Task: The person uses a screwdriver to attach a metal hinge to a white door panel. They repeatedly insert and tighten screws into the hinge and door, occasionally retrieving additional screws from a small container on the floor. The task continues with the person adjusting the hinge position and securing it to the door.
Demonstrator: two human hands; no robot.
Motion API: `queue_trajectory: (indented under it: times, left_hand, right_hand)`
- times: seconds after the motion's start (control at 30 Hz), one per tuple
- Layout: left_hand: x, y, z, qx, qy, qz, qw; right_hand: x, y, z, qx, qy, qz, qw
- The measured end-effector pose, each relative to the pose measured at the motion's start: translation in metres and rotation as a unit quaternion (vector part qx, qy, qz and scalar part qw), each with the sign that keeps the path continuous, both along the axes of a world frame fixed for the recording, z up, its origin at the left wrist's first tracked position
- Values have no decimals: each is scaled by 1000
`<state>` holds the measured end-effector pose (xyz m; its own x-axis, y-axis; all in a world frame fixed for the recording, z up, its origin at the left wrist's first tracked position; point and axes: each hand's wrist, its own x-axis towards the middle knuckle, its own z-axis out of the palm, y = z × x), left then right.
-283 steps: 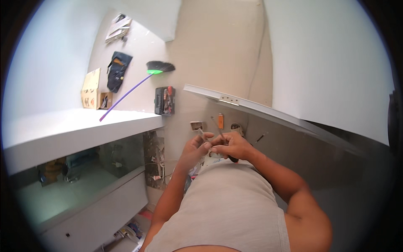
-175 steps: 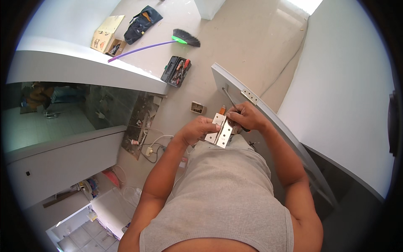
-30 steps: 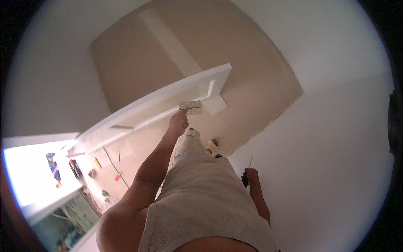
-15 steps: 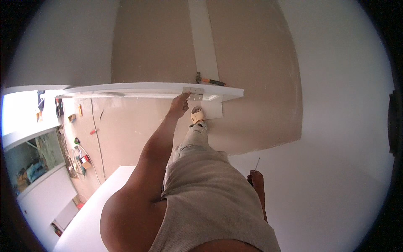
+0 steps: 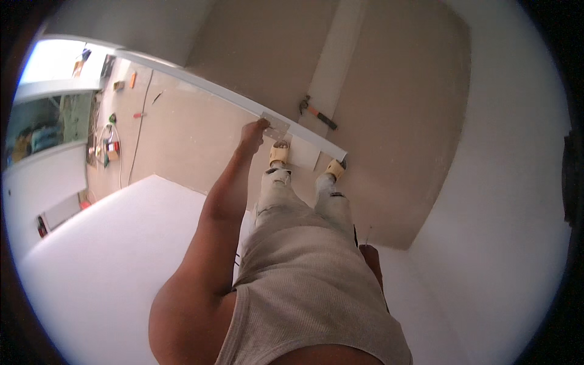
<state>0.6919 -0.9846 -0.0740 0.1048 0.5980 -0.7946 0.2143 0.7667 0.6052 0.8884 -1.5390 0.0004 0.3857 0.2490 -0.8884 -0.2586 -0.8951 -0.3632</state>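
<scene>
A white door [image 5: 219, 91], seen from above along its narrow top edge, runs slantwise from upper left to the middle. Near its right end a metal hinge [image 5: 277, 128] with screw holes sits on its near side. My left hand [image 5: 253, 132] reaches forward with curled fingers and pinches the hinge's upper left edge. Low beside my right hip, my right hand [image 5: 370, 257] is closed round a screwdriver; only its thin metal shaft [image 5: 369, 235] shows, pointing up, and the handle is hidden in the fist.
A claw hammer [image 5: 319, 114] with an orange and black handle lies on the brown floor beyond the door. My sandalled feet [image 5: 280, 152] stand close to it. At left, a cable [image 5: 142, 121], a red-handled tool [image 5: 139, 115] and several boxes lie about. White walls flank me.
My view has turned, so the door now slants down to the right. Both feet show now instead of one. My left hand stays at the hinge, and the screwdriver remains in my right.
</scene>
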Motion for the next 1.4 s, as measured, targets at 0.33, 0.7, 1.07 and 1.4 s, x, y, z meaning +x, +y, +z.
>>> queue_trajectory:
  times: [0.33,0.7,1.07,1.4]
  left_hand:
    - [6,-24,6,83,72,75,991]
    - [9,-8,10,90,106,-8,990]
    - [26,-34,18,54,119,120,984]
    - [75,-54,8,78,377,214,898]
  right_hand:
    - [252,80,31,-11,-55,-138,989]
    - [217,208,59,11,-22,62,998]
    - [245,291,53,-23,-6,272,962]
    - [229,475,15,36,4,478,878]
